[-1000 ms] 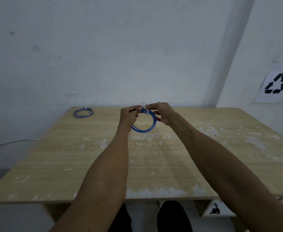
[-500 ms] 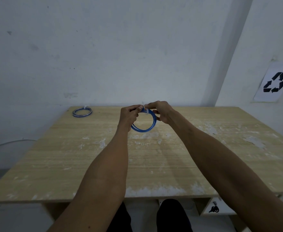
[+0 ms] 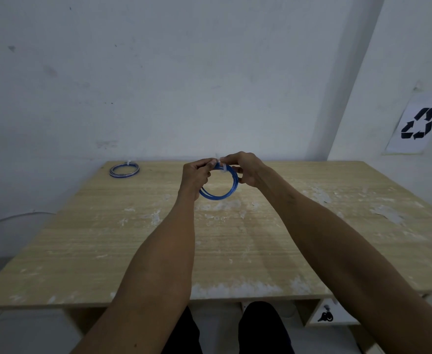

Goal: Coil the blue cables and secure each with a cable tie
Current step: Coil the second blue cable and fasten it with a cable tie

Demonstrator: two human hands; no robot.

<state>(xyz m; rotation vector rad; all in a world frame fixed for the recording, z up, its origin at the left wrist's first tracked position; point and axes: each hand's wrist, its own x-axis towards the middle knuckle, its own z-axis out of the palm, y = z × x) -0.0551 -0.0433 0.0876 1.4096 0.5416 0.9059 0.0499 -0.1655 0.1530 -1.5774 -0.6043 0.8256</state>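
A blue cable coil (image 3: 222, 196) hangs upright above the far middle of the wooden table (image 3: 235, 238). My left hand (image 3: 194, 175) pinches the coil's top from the left. From the right, my right hand (image 3: 245, 169) grips the same top part, where a white cable tie (image 3: 222, 166) wraps the strands, its thin tail sticking up between my fingertips. A second blue coil (image 3: 124, 170) with a white tie on it lies flat at the table's far left corner.
White walls stand right behind the table and along its right side, where a recycling sign (image 3: 414, 123) is posted. A thin cable (image 3: 13, 218) runs along the left wall. The tabletop is scuffed with white patches.
Both hands and the coil have stayed nearly in place; only the fingers at the tie have shifted slightly.
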